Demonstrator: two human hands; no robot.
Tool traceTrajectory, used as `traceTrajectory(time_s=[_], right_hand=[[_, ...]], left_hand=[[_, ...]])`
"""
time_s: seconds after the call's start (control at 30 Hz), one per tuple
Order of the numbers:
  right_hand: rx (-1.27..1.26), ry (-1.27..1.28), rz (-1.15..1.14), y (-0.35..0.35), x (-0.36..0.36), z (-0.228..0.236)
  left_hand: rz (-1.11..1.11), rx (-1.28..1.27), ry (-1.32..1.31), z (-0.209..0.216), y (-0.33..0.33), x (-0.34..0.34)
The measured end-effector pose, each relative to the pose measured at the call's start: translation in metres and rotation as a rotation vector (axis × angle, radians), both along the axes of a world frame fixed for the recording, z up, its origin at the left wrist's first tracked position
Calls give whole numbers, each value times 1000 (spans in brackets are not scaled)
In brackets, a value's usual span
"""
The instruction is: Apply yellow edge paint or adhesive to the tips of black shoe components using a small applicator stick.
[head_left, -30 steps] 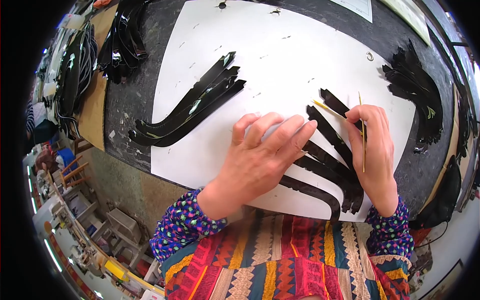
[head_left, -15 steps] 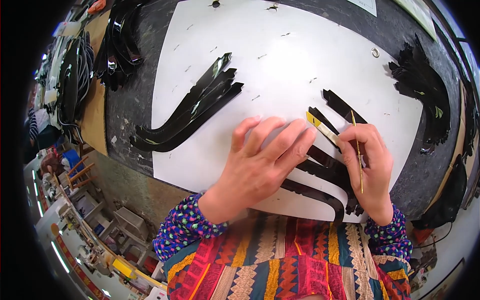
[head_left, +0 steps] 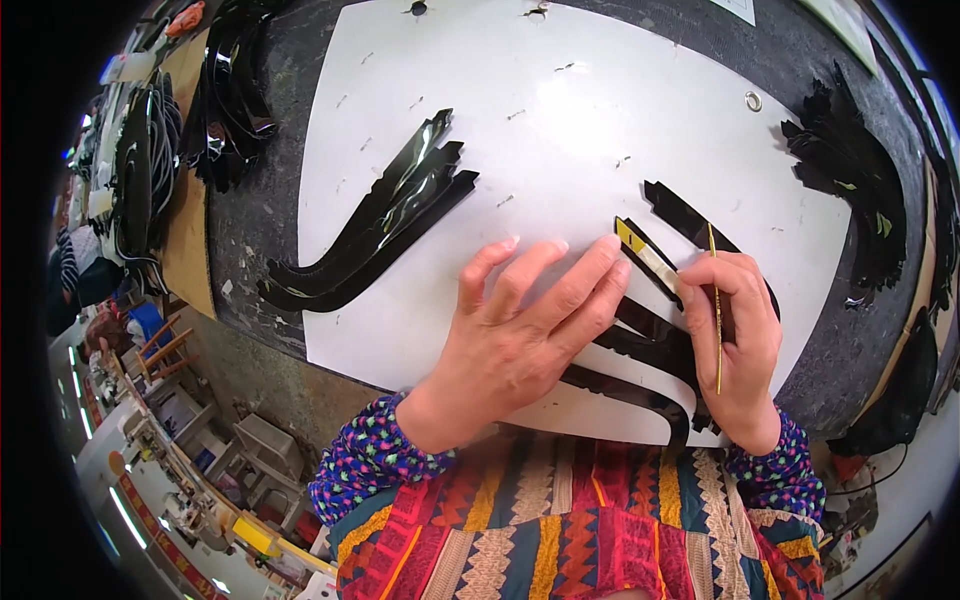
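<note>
A fan of curved black strips [head_left: 650,345] is laid on a white board [head_left: 560,120], close to the near edge and toward the right. Their long axes run diagonally, from the upper right down toward the lower left, where the tails curl.

The left hand [head_left: 520,335] is laid flat on the strips, fingers spread and pointing up and to the right, roughly along the same diagonal. Its fingertips [head_left: 610,245] end just beside the yellow-tipped end of one strip [head_left: 640,250].

The right hand [head_left: 735,340] is set on the right side of the fan, touching the strips. A thin stick [head_left: 715,310] is pinched between its thumb and fingers and held nearly upright in the picture, so it crosses the strips at an angle. The yellow-tipped end lies between the two hands, up and to the left of the right hand's thumb, and about equally near to both.

A second bundle of black strips [head_left: 380,225] lies well apart to the left, untouched, on the same diagonal.
</note>
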State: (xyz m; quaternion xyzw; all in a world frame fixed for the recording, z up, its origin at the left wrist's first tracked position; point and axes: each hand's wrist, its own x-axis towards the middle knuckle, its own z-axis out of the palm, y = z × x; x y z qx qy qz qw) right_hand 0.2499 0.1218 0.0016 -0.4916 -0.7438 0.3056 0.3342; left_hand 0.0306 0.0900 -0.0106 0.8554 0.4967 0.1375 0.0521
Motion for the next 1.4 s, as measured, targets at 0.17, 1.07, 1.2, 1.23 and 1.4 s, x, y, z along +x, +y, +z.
traceTrajectory(time_s=[0.17,1.07,1.2,1.23,1.4], right_hand=[[25,-28,5,1,-1,1],[98,-116,24,0,-7,1],[110,-111,25,-2,-9,0],[113,-107,29,-1,-9,0],[121,-105,35,0,-9,0]], left_hand=[[5,-21,-39,-3,-3,0],[14,-26,30,2,2,1],[25,-13,-11,-1,2,1],[22,-1,-22,-1,2,1],[59,-56,-104,2,2,0]])
